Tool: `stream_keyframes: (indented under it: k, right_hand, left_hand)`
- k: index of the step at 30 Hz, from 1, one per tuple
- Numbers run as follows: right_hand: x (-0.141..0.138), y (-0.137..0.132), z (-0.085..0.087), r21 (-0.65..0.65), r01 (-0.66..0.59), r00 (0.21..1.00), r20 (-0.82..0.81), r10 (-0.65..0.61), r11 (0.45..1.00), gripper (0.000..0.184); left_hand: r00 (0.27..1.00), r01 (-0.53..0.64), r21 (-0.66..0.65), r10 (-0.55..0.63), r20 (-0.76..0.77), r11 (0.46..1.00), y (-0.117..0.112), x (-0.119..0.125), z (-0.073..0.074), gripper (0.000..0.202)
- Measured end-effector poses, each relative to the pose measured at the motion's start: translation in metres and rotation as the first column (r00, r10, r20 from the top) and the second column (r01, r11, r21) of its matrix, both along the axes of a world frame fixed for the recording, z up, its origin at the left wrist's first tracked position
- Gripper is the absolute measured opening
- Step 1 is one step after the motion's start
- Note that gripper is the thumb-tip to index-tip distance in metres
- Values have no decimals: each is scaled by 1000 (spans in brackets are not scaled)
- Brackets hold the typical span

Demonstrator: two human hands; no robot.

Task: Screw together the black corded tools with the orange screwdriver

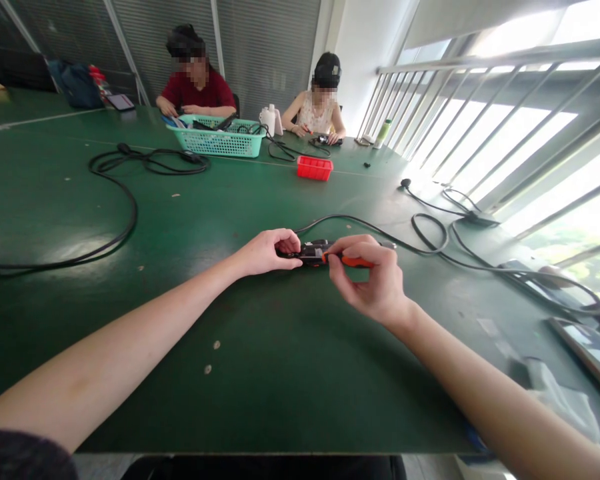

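My left hand (273, 253) is curled round the left end of a small black device (312, 252) that lies on the green table. A black cord (345, 217) appears behind that hand and loops off to the right; its join to the device is hidden. Between the thumb and fingers of my right hand (373, 273) is an orange-handled tool, seemingly a screwdriver (356, 262). It lies nearly level, pointing left at the device's right end. Its tip is too small to make out.
Ahead stand a red compartment box (315, 169) and a teal basket (220, 141) of black items. Two people (197, 90) sit across the table (260, 387). Black cables (130, 207) lie left and right. Phones or tablets (587, 350) and a plastic bag (563, 400) are at right, near a railing.
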State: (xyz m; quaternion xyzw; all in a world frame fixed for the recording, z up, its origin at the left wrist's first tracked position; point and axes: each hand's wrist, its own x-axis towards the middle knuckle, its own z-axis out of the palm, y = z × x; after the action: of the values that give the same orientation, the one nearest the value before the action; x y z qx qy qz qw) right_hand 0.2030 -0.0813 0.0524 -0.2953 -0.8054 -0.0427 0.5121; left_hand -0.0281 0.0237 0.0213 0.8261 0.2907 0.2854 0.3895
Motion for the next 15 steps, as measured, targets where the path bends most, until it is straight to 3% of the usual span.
stream_keyframes:
  k: [5, 15]
  right_hand:
    - [-5, 0, -7, -10, 25, 999, 32, -25, 1000, 34]
    - [-4, -1, -5, -34, 161, 982, 100, -157, 986, 27]
  left_hand:
    - [1000, -6, 7, 6, -10, 1000, -1, 0, 1, 30]
    - [1000, 2, -4, -2, 8, 1000, -1, 0, 1, 29]
